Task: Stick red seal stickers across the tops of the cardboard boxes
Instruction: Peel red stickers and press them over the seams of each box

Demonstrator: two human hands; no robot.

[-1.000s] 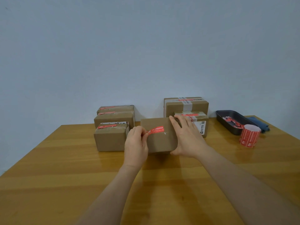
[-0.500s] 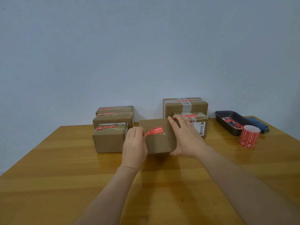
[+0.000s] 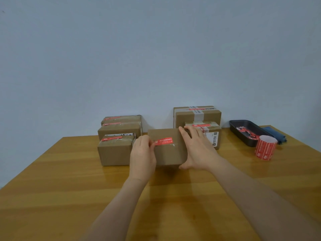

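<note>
A cardboard box (image 3: 169,153) stands tilted toward me in the middle of the wooden table (image 3: 69,188). A red seal sticker (image 3: 164,141) lies across its facing side. My left hand (image 3: 142,151) pinches the sticker's left end at the box's left edge. My right hand (image 3: 198,149) clasps the box's right side, fingers over its top corner and thumb under it. A roll of red seal stickers (image 3: 265,148) stands upright at the right.
Three sealed boxes (image 3: 115,150) sit in a row at the left, touching my left hand's side. Two more boxes (image 3: 197,115) stand behind my right hand. A dark tray (image 3: 243,131) holding red scraps and a blue cloth (image 3: 276,134) lie at the far right.
My left hand has stayed pinched on the sticker's left end. The box and both hands barely shifted; the sticker looks a little flatter against the box.
</note>
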